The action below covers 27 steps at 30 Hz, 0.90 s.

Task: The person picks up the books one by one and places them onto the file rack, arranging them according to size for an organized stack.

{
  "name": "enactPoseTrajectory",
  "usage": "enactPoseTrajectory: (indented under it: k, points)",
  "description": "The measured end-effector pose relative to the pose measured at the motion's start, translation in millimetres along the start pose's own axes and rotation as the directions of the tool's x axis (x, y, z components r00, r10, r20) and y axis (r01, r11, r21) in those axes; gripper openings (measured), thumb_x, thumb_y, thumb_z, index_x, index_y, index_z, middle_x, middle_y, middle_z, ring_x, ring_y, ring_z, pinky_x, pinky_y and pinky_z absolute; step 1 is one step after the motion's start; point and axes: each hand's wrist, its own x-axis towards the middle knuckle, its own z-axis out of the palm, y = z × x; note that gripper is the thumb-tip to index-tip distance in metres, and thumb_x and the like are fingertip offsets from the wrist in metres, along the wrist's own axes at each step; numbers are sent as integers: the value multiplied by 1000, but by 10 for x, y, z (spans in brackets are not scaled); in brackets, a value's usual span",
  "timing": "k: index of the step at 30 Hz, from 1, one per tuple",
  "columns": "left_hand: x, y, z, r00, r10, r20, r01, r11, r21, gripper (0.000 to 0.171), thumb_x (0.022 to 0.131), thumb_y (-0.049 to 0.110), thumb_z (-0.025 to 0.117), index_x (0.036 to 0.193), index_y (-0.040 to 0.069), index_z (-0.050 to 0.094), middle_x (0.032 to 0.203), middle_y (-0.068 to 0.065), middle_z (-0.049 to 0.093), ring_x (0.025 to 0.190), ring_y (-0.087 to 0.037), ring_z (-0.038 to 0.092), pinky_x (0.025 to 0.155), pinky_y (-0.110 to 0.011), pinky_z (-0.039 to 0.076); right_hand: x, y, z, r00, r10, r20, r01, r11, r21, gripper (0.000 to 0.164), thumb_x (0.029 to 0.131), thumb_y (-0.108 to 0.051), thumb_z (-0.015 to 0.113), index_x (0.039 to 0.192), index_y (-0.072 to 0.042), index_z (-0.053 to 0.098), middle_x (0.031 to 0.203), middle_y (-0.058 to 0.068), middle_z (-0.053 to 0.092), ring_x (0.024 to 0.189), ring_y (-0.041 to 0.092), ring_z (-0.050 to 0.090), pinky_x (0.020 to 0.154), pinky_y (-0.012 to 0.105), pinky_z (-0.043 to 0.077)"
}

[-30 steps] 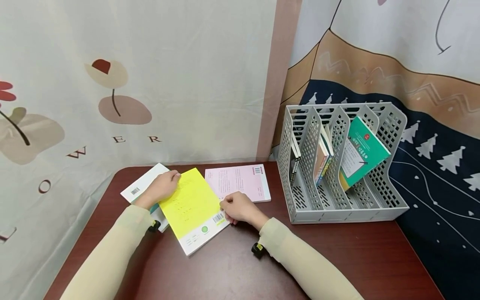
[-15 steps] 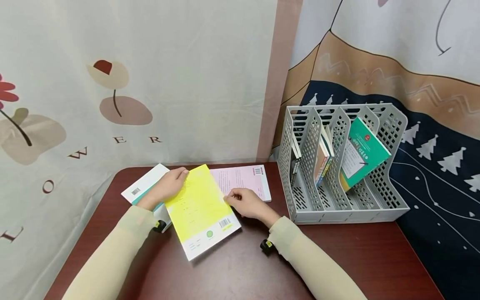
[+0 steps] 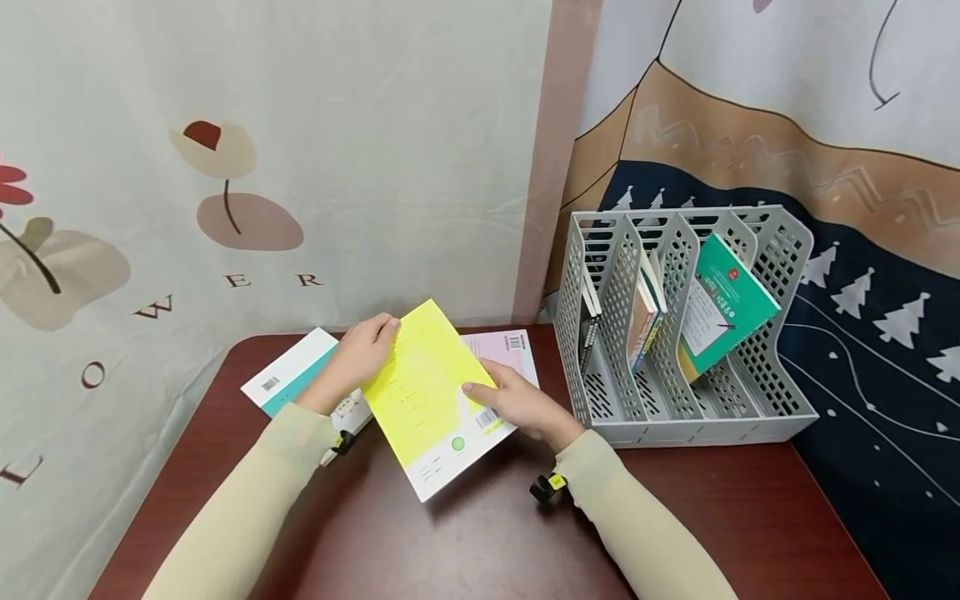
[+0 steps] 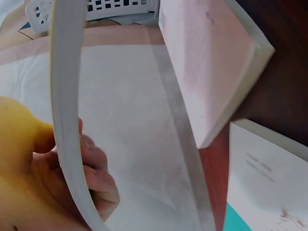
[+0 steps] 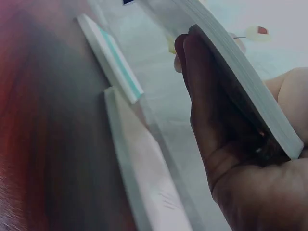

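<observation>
Between my two hands is a yellow book (image 3: 420,392) with a white lower band, a barcode and a green dot, tilted above the table. My left hand (image 3: 358,360) grips its upper left edge, thumb on one face and fingers on the other in the left wrist view. My right hand (image 3: 528,406) holds the right edge, with the thumb on the yellow cover and the fingers behind. Below, a white and teal book (image 3: 300,379) lies on the left of the table, partly hidden by my left arm. A pink book (image 3: 502,346) lies behind the yellow one, mostly covered.
On the right of the dark red table (image 3: 480,542) stands a grey slotted file rack (image 3: 697,432). It holds several thin books (image 3: 647,312) and a leaning green book (image 3: 727,304). Printed curtains (image 3: 412,167) hang close behind the table.
Both hands have lifted the yellow book and carried it to the right. My right hand has shifted from pinching the edge to a fuller hold, thumb across the cover.
</observation>
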Motion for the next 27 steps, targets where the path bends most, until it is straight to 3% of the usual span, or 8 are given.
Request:
enactPoseTrajectory:
  k: [3,6,11,15,18,22,25,27]
  points:
    - [12,62,8,999,2,-52,-2,1000,-11,46,120,49,41,113,12,68,88,-11,59,73,-26,53,72,-38,45,-54,-82,-43,1000,-16,-21,16,1000,-17,41,115,-19,56,155,-9,53,109,15,82,86,23,83,74,43,69]
    - [13,115,-14,995,-14,-95,10,999,-45,48,117,53,45,136,15,70,114,-13,72,98,-31,65,89,-46,53,-106,-158,-99,998,-29,-54,28,999,-23,40,116,-19,55,154,-9,53,108,15,82,85,23,83,74,43,69]
    - [-46,221,-103,993,-79,-88,72,994,-82,79,111,66,50,169,13,42,155,-21,60,141,-41,61,118,-63,49,-185,-286,-218,985,-70,-156,72,997,8,40,116,-22,56,152,-6,53,104,13,80,83,22,83,72,44,69]
    - [-118,352,-100,993,-113,-39,106,984,-145,93,109,72,49,174,9,29,161,-22,57,151,-42,56,124,-63,46,-247,-375,-306,966,-103,-237,119,992,51,40,117,-24,55,153,-7,51,104,8,80,85,20,83,72,40,69]
    - [-185,487,-32,992,-123,-1,121,972,-201,92,109,74,45,171,6,37,158,-21,62,148,-41,59,122,-61,48,-284,-423,-350,950,-124,-287,154,984,85,39,118,-24,53,153,-8,49,105,3,81,87,17,83,72,37,68]
    - [-285,680,82,991,-119,67,133,943,-304,83,110,73,44,160,8,52,144,-18,72,130,-37,70,112,-54,54,-307,-460,-364,936,-138,-324,185,975,120,37,118,-23,51,152,-8,48,106,-1,82,89,15,83,73,35,68]
    - [-330,793,173,991,-91,95,123,895,-428,69,112,66,49,155,13,55,132,-14,77,112,-27,78,100,-40,59,-305,-465,-343,933,-148,-329,200,971,128,37,118,-22,51,152,-9,48,107,-1,82,90,15,83,74,35,69]
    - [-349,855,238,993,-59,98,102,849,-519,57,114,57,54,156,18,52,128,-13,80,103,-22,81,91,-34,62,-296,-462,-317,931,-163,-328,214,969,127,36,118,-22,51,152,-9,48,107,-1,82,90,15,83,74,36,69]
